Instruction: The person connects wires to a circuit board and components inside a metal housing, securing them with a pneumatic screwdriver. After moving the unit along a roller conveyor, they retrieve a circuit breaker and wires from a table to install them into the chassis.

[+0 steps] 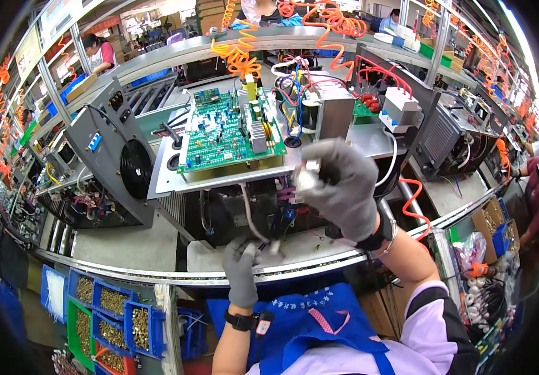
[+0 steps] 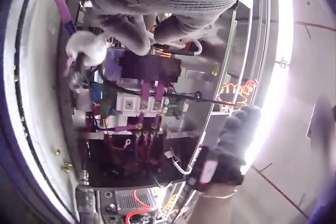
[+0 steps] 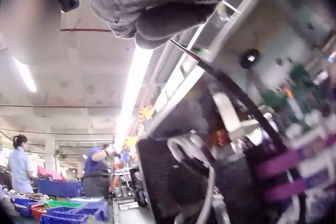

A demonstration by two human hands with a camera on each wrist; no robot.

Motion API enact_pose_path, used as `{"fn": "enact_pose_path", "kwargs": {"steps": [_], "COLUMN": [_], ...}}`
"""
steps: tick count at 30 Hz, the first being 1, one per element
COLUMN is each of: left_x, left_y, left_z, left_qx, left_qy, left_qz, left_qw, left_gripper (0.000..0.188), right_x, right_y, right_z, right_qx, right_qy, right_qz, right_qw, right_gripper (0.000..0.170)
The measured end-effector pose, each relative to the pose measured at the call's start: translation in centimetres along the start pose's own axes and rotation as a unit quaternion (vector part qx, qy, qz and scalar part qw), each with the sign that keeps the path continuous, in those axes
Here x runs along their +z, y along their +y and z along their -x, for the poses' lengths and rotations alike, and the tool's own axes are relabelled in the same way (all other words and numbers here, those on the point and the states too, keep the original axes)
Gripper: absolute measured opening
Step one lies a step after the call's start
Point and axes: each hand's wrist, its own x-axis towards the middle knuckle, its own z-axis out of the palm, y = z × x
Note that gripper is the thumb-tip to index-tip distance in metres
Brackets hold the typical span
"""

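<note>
My right hand [image 1: 344,187], in a grey glove, is raised before the open chassis, fingers curled. In the right wrist view its fingers pinch the thin end of a black cable [image 3: 231,85]. A blurred whitish patch shows at its fingertips in the head view. Lower down, my gloved left hand [image 1: 241,275] is over the bench's front edge, its fingers bent around the end of a grey cable [image 1: 249,209] that hangs from the chassis. The hold itself is partly hidden by the fingers. Above both hands sits a green circuit board [image 1: 219,134] on a metal plate [image 1: 232,177].
A panel with a black fan [image 1: 135,167] stands at the left. A metal-cased block [image 1: 335,112] and a white box with red wires [image 1: 400,107] sit right of the board. Blue bins [image 1: 112,300] of small fasteners are lower left. Coiled orange hoses [image 1: 242,57] hang above.
</note>
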Motion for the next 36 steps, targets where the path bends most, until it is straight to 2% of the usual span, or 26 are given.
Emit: {"fn": "enact_pose_path", "kwargs": {"steps": [2, 3, 5, 6, 8, 9, 11, 12, 13, 14, 15, 16, 17, 18, 19, 20, 21, 23, 25, 26, 29, 30, 31, 33, 34, 36], "left_x": [0.3, 1.1, 1.2, 1.5, 3.2, 4.3, 6.2, 7.3, 8.9, 9.5, 10.0, 10.5, 11.1, 11.9, 12.0, 11.4, 10.9, 11.4, 11.4, 11.1, 11.6, 11.6, 12.1, 13.3, 12.7, 13.4], "left_y": [-0.3, -0.6, -0.7, -0.5, 0.2, 1.8, 7.6, 10.3, 12.8, 13.9, 14.7, 15.6, 16.5, 17.1, 17.2, 17.0, 16.7, 15.4, 13.2, 10.7, 9.5, 9.4, 9.4, 9.2, 8.5, 7.9], "left_z": [-0.7, -1.3, -1.3, -1.1, -0.9, -0.6, -0.2, -0.2, 0.1, -0.5, -0.7, -0.8, -0.5, -0.5, -0.2, 0.2, 0.6, 1.0, -0.3, -2.1, -4.0, -4.4, -4.8, -5.3, -6.0, -6.5], "left_qx": [0.037, 0.056, 0.048, 0.066, 0.197, 0.259, 0.383, 0.433, 0.464, 0.470, 0.438, 0.402, 0.324, 0.342, 0.276, 0.211, 0.142, 0.037, -0.066, -0.072, -0.069, -0.073, -0.062, -0.041, -0.046, 0.025], "left_qy": [0.019, -0.003, -0.029, -0.019, 0.029, 0.052, -0.007, -0.038, -0.065, -0.100, -0.146, -0.188, -0.237, -0.218, -0.241, -0.263, -0.282, -0.274, -0.258, -0.231, -0.155, -0.148, -0.133, -0.101, -0.128, -0.114], "left_qz": [-0.038, -0.038, -0.065, -0.117, -0.114, -0.112, -0.179, -0.200, -0.170, -0.161, -0.121, -0.081, -0.012, -0.028, -0.028, -0.029, -0.031, -0.040, -0.007, 0.028, 0.054, 0.070, 0.089, 0.130, 0.101, 0.106], "left_qw": [0.998, 0.998, 0.996, 0.991, 0.973, 0.958, 0.906, 0.878, 0.867, 0.862, 0.879, 0.892, 0.916, 0.913, 0.930, 0.941, 0.948, 0.960, 0.964, 0.970, 0.984, 0.984, 0.985, 0.985, 0.986, 0.988], "left_gripper": [0.035, 0.035, 0.033, 0.029, 0.029, 0.028, 0.034, 0.036, 0.036, 0.033, 0.030, 0.028, 0.027, 0.028, 0.029, 0.031, 0.032, 0.028, 0.024, 0.023, 0.016, 0.014, 0.013, 0.016, 0.026, 0.023], "right_x": [-0.2, -0.4, -0.7, -0.7, -0.7, -0.8, -1.0, -1.4, -1.3, -1.5, -1.9, -2.3, -2.9, -3.6, -4.3, -5.1, -5.7, -6.6, -6.6, -6.3, -4.0, -3.2, -2.4, -1.0, -0.4, 0.3], "right_y": [-1.4, -3.2, -4.7, -5.1, -5.6, -5.8, -6.7, -7.4, -7.6, -7.6, -7.6, -7.8, -7.8, -7.7, -7.6, -6.8, -5.2, -2.5, -1.5, -1.1, -0.5, -0.3, 0.0, -0.1, -0.2, -0.3], "right_z": [-2.1, -2.9, -3.8, -3.8, -4.2, -4.4, -4.8, -5.3, -5.7, -6.1, -6.6, -7.1, -7.6, -8.1, -8.6, -8.9, -8.8, -9.1, -9.7, -9.9, -10.3, -10.3, -10.6, -11.1, -11.6, -12.3], "right_qx": [0.036, 0.051, 0.124, 0.118, 0.096, 0.100, 0.111, 0.119, 0.130, 0.099, 0.068, 0.088, 0.142, 0.196, 0.248, 0.261, 0.187, 0.050, -0.067, -0.124, -0.208, -0.211, -0.248, -0.244, -0.210, -0.198], "right_qy": [0.026, 0.043, 0.033, 0.034, 0.039, 0.011, -0.043, -0.118, -0.175, -0.219, -0.261, -0.279, -0.288, -0.298, -0.308, -0.345, -0.367, -0.324, -0.306, -0.292, -0.369, -0.389, -0.410, -0.455, -0.497, -0.531], "right_qz": [-0.073, -0.137, -0.145, -0.138, -0.121, -0.128, -0.140, -0.082, -0.104, -0.085, -0.065, -0.040, -0.053, -0.067, -0.082, -0.059, -0.057, 0.049, 0.220, 0.300, 0.464, 0.479, 0.505, 0.570, 0.580, 0.602], "right_qw": [0.996, 0.988, 0.981, 0.983, 0.987, 0.987, 0.983, 0.982, 0.970, 0.967, 0.961, 0.956, 0.945, 0.932, 0.915, 0.900, 0.910, 0.943, 0.924, 0.900, 0.778, 0.758, 0.718, 0.639, 0.610, 0.562], "right_gripper": [0.018, 0.016, 0.014, 0.014, 0.013, 0.013, 0.011, 0.010, 0.010, 0.012, 0.014, 0.020, 0.017, 0.015, 0.014, 0.018, 0.019, 0.018, 0.015, 0.015, 0.014, 0.008, 0.007, 0.007, 0.010, 0.014]}}
